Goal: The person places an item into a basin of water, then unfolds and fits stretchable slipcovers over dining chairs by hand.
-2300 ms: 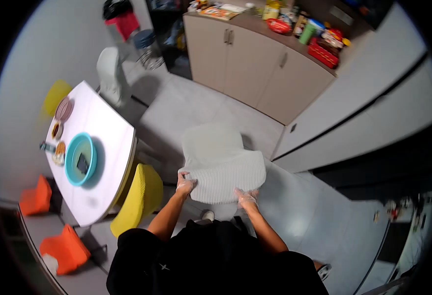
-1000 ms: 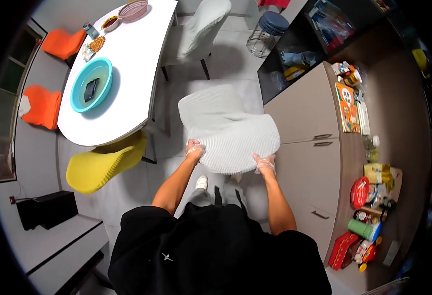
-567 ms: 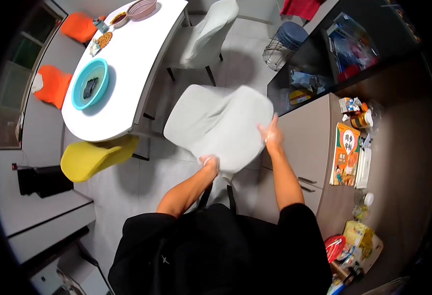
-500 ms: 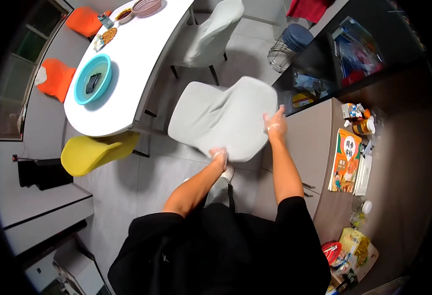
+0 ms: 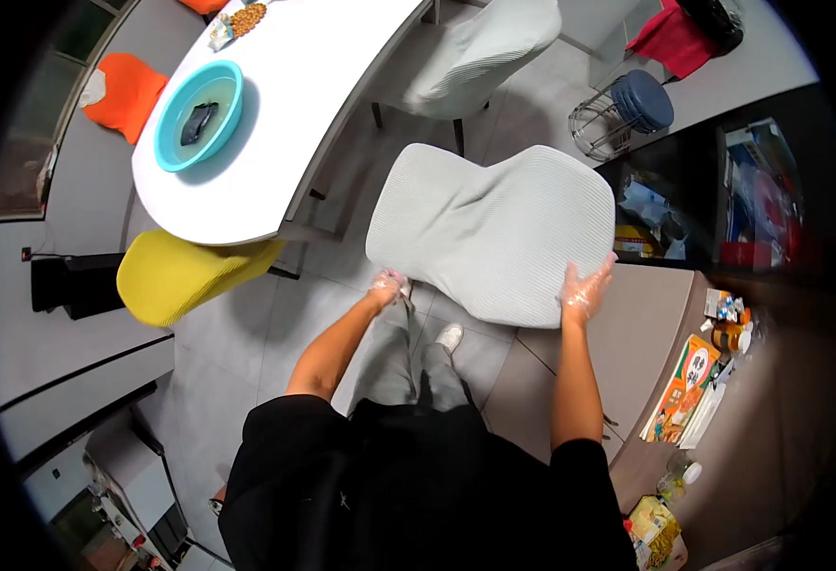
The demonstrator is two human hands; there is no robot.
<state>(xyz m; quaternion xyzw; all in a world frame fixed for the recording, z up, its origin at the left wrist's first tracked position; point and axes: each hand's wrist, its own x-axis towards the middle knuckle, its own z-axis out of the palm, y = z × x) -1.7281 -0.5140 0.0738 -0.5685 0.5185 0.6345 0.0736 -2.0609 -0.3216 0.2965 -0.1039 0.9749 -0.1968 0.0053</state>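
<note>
A chair in a light grey ribbed cover (image 5: 494, 233) stands in front of me, its cloth creased where the two broad parts meet. My right hand (image 5: 586, 290), in a clear plastic glove, grips the chair's near right edge, with the thumb on the cover and the fingers at the rim. At the chair's near left edge is my left hand (image 5: 391, 284), also gloved in clear plastic. Its fingers are curled at the edge and partly hidden. The chair's legs are out of sight beneath the cover.
To the left is a white table (image 5: 275, 124) bearing a turquoise basin (image 5: 229, 114) with a dark item in water. A yellow chair (image 5: 185, 276) and another grey chair (image 5: 494, 57) stand by it. On my right is a cabinet (image 5: 641, 328); stools (image 5: 644, 100) are stacked beyond.
The grey chair has turned and shifted relative to me. My left hand has moved from its near middle edge to its left edge; my right hand stays on the right edge. My view has shifted.
</note>
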